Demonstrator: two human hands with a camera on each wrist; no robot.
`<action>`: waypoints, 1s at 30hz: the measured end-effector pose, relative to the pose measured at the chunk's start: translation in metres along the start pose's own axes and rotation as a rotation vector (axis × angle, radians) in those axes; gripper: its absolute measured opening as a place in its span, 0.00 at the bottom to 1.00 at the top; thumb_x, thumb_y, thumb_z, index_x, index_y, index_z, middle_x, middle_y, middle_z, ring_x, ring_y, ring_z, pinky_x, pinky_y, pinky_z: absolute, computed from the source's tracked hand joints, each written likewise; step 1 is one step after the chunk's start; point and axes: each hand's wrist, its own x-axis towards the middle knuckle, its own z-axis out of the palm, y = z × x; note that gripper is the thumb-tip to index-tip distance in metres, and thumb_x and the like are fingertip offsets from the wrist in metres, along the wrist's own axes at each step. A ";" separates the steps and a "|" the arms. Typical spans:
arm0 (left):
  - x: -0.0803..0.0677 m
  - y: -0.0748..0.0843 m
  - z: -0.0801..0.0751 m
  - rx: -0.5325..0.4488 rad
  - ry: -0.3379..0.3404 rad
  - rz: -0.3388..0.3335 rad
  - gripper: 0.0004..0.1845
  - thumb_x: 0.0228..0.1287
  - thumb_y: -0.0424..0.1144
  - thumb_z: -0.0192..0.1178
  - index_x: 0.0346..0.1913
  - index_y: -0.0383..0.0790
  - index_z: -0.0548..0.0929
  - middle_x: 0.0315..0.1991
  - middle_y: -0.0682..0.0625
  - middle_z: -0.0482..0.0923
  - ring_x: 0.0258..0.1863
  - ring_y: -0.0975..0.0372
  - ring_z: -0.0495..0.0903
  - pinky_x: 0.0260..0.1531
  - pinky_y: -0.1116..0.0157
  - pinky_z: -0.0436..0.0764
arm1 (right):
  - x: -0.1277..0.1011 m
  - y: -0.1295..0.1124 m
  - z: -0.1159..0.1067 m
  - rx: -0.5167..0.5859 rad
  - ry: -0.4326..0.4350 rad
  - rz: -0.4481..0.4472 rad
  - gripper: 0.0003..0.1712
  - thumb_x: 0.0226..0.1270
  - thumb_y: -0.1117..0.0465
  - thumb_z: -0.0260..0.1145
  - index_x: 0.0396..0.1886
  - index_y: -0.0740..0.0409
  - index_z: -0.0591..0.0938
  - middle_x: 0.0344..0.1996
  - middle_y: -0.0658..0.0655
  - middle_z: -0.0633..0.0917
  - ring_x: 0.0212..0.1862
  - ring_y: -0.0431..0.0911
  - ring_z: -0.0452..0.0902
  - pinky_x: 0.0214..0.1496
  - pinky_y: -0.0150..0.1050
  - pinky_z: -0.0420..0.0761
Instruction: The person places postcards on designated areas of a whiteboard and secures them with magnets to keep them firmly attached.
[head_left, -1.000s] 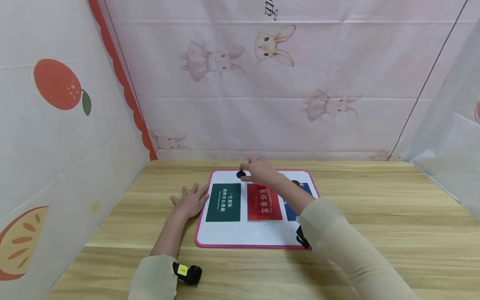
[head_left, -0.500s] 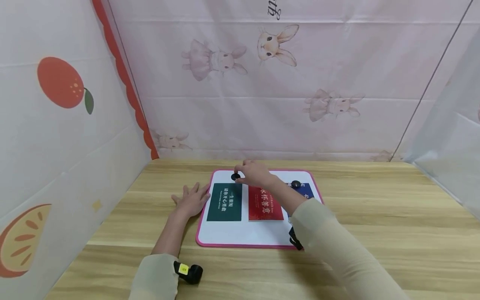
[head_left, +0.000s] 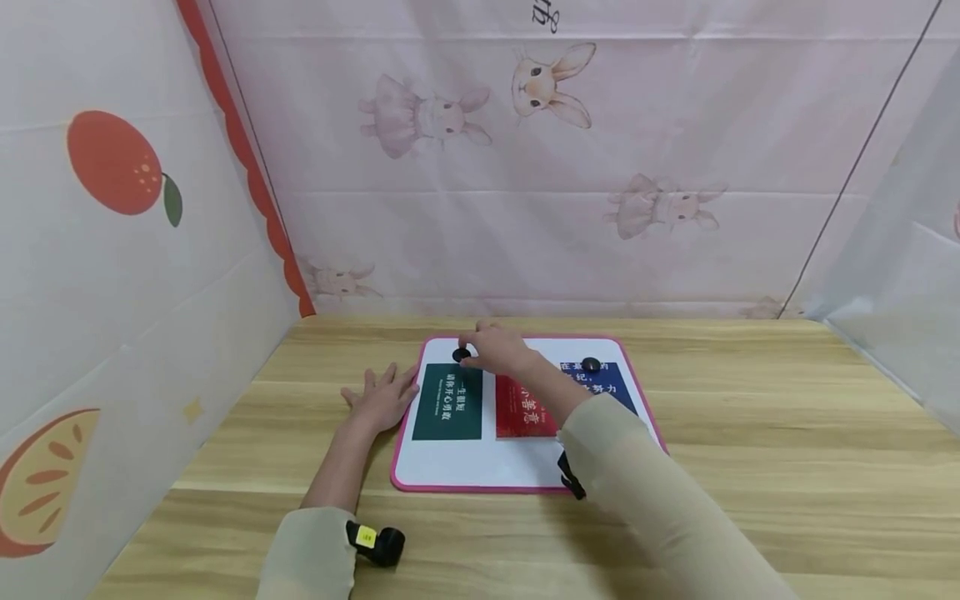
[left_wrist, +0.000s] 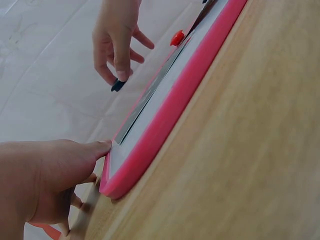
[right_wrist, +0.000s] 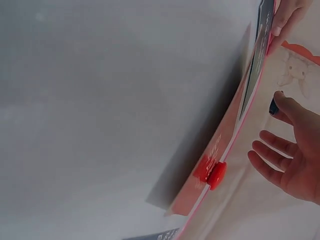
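A white board with a pink rim [head_left: 480,486] lies on the wooden table. It carries a green card [head_left: 450,402], a red card [head_left: 522,412] and a blue card [head_left: 602,384] side by side. My right hand [head_left: 474,348] reaches across the board. Its thumb and finger pinch a small black magnet [head_left: 461,355] at the green card's top edge; the left wrist view shows the same magnet [left_wrist: 117,85] under the right hand [left_wrist: 116,42]. My left hand [head_left: 379,401] lies flat on the table, fingertips [left_wrist: 102,147] against the board's left rim [left_wrist: 155,145]. A second black magnet [head_left: 592,364] sits on the blue card.
A red magnet [left_wrist: 177,38] sits at the red card's top, also seen as the red magnet [right_wrist: 213,175] in the right wrist view. Printed cloth walls [head_left: 150,275] close in the left, back and right sides. Bare wood table [head_left: 750,433] lies right of the board.
My right hand has moved left with the black magnet, from above the red card to the green card's top edge. More of the blue card shows. The left hand stays put.
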 end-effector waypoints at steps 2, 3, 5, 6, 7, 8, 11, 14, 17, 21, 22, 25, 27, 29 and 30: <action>0.000 0.000 -0.001 -0.003 0.005 0.001 0.29 0.70 0.53 0.41 0.72 0.52 0.54 0.70 0.35 0.44 0.65 0.35 0.32 0.50 0.32 0.27 | 0.001 -0.001 0.000 -0.001 0.000 -0.004 0.22 0.60 0.49 0.64 0.55 0.44 0.77 0.45 0.55 0.76 0.45 0.46 0.71 0.40 0.35 0.75; 0.000 0.000 -0.001 -0.001 0.007 0.002 0.29 0.71 0.53 0.41 0.71 0.51 0.54 0.70 0.35 0.44 0.65 0.35 0.32 0.50 0.31 0.27 | 0.001 -0.001 0.000 0.000 0.000 -0.004 0.22 0.60 0.49 0.65 0.55 0.44 0.77 0.45 0.55 0.76 0.45 0.46 0.71 0.40 0.35 0.75; 0.000 0.000 -0.001 -0.002 0.009 0.002 0.29 0.71 0.53 0.41 0.71 0.52 0.54 0.70 0.36 0.44 0.65 0.35 0.32 0.50 0.32 0.27 | 0.001 -0.002 0.001 -0.002 -0.002 -0.005 0.22 0.60 0.49 0.65 0.55 0.44 0.77 0.45 0.54 0.76 0.44 0.45 0.71 0.40 0.34 0.75; 0.000 0.000 -0.001 -0.001 0.010 0.005 0.29 0.71 0.53 0.41 0.71 0.51 0.54 0.70 0.35 0.44 0.65 0.35 0.32 0.50 0.31 0.27 | 0.001 -0.002 0.001 -0.006 -0.004 -0.006 0.22 0.60 0.49 0.65 0.55 0.44 0.77 0.45 0.54 0.76 0.45 0.45 0.71 0.41 0.34 0.75; -0.001 0.000 -0.001 0.003 0.009 0.004 0.29 0.71 0.53 0.40 0.71 0.51 0.54 0.70 0.36 0.44 0.65 0.35 0.31 0.50 0.31 0.27 | 0.001 -0.003 0.002 -0.010 -0.005 -0.009 0.22 0.59 0.49 0.65 0.55 0.43 0.77 0.45 0.54 0.76 0.45 0.45 0.71 0.41 0.34 0.75; -0.001 -0.001 -0.001 0.006 0.010 0.004 0.28 0.71 0.52 0.40 0.71 0.51 0.54 0.70 0.36 0.44 0.65 0.35 0.31 0.50 0.31 0.27 | 0.002 -0.003 0.002 -0.012 -0.007 -0.012 0.22 0.59 0.49 0.65 0.55 0.43 0.77 0.45 0.53 0.76 0.44 0.45 0.71 0.41 0.34 0.75; -0.001 -0.001 0.000 0.014 0.007 0.001 0.28 0.71 0.53 0.39 0.72 0.52 0.54 0.70 0.36 0.44 0.65 0.35 0.31 0.50 0.32 0.27 | 0.003 -0.004 0.004 -0.018 -0.010 -0.022 0.22 0.59 0.49 0.65 0.54 0.43 0.77 0.45 0.53 0.76 0.44 0.44 0.71 0.42 0.34 0.75; 0.000 -0.001 0.000 0.016 0.010 0.003 0.28 0.71 0.53 0.39 0.71 0.52 0.54 0.70 0.36 0.44 0.65 0.35 0.32 0.50 0.31 0.27 | 0.005 -0.005 0.005 -0.012 -0.014 -0.024 0.22 0.59 0.48 0.65 0.54 0.42 0.77 0.45 0.52 0.76 0.44 0.44 0.71 0.42 0.35 0.75; 0.000 -0.001 0.000 0.010 0.006 0.001 0.29 0.71 0.53 0.40 0.71 0.52 0.54 0.70 0.36 0.44 0.65 0.35 0.31 0.50 0.32 0.27 | 0.007 -0.006 0.006 -0.023 -0.027 -0.019 0.22 0.60 0.48 0.64 0.54 0.42 0.77 0.45 0.52 0.76 0.44 0.43 0.71 0.42 0.35 0.75; 0.000 0.000 -0.001 0.007 0.007 -0.001 0.29 0.71 0.53 0.41 0.71 0.52 0.54 0.70 0.36 0.44 0.65 0.35 0.31 0.50 0.32 0.27 | 0.010 -0.008 0.007 -0.057 -0.043 -0.009 0.22 0.61 0.47 0.63 0.55 0.42 0.76 0.45 0.52 0.76 0.43 0.43 0.71 0.42 0.34 0.75; 0.000 0.000 -0.001 0.006 0.010 -0.002 0.29 0.71 0.53 0.41 0.71 0.52 0.54 0.70 0.36 0.44 0.65 0.35 0.32 0.50 0.32 0.27 | 0.010 -0.008 0.007 -0.064 -0.045 -0.007 0.22 0.61 0.46 0.62 0.55 0.42 0.76 0.45 0.52 0.76 0.43 0.43 0.71 0.42 0.34 0.75; 0.001 -0.001 0.000 0.009 0.013 -0.003 0.28 0.71 0.53 0.40 0.71 0.52 0.54 0.70 0.36 0.44 0.65 0.35 0.32 0.50 0.31 0.28 | 0.011 -0.009 0.009 -0.065 -0.040 -0.008 0.22 0.60 0.46 0.63 0.54 0.42 0.77 0.45 0.53 0.77 0.43 0.44 0.71 0.42 0.35 0.75; 0.001 -0.001 0.000 0.012 0.013 -0.002 0.28 0.71 0.53 0.40 0.71 0.52 0.55 0.70 0.36 0.45 0.65 0.35 0.32 0.50 0.31 0.28 | 0.011 -0.010 0.009 -0.062 -0.039 -0.010 0.22 0.59 0.47 0.64 0.54 0.42 0.78 0.45 0.52 0.77 0.44 0.44 0.71 0.43 0.36 0.76; 0.001 -0.001 0.000 0.017 0.013 0.000 0.28 0.71 0.52 0.40 0.71 0.52 0.55 0.70 0.36 0.45 0.65 0.35 0.33 0.50 0.31 0.28 | 0.012 -0.010 0.010 -0.057 -0.039 -0.014 0.22 0.59 0.47 0.64 0.54 0.42 0.78 0.45 0.53 0.77 0.44 0.44 0.71 0.43 0.36 0.75; 0.001 -0.001 -0.001 0.017 0.013 0.002 0.28 0.71 0.52 0.41 0.71 0.52 0.55 0.70 0.36 0.45 0.65 0.35 0.33 0.50 0.31 0.28 | 0.012 -0.010 0.010 -0.055 -0.040 -0.013 0.22 0.59 0.47 0.64 0.54 0.42 0.78 0.45 0.52 0.77 0.44 0.44 0.71 0.44 0.37 0.75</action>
